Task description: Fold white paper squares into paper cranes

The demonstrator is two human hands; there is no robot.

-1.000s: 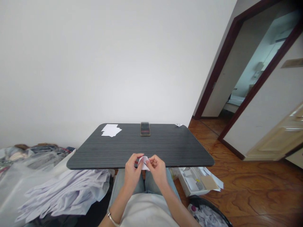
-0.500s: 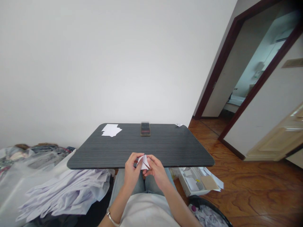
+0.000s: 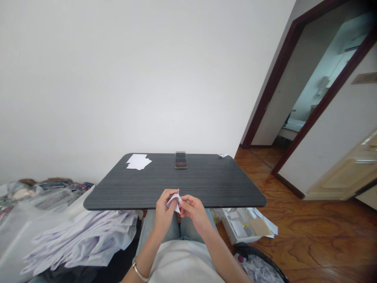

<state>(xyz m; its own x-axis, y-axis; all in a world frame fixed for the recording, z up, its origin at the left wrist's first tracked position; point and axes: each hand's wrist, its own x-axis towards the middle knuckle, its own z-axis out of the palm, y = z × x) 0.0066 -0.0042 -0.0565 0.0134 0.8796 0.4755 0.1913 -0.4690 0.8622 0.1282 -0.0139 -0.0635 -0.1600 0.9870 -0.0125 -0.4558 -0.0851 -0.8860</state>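
Between my hands, at the near edge of the dark table [image 3: 153, 184], is a small folded piece of white paper [image 3: 176, 199]. My left hand [image 3: 164, 208] pinches its left side, with the thumb on the near face. My right hand [image 3: 191, 209] grips the right edge between thumb and fingers. The paper bends into a curved, pointed shape; its inner folds are too small to make out. Toward the back left of the table lie several loose white sheets [image 3: 138, 161]. A small folded white paper piece [image 3: 222, 156] sits at the back right corner.
A phone [image 3: 180, 160] leans on a stand at the table's back middle, near the white wall. Folded pale cloth [image 3: 85, 239] is heaped at lower left. On the right floor are a box of papers [image 3: 240, 228] and a bin [image 3: 262, 267] with scraps.
The paper has gone from an open, upright triangle to a narrower, curved shape turned more to the left. My right fingers have shifted their grip slightly; my left hand stays nearly in place.
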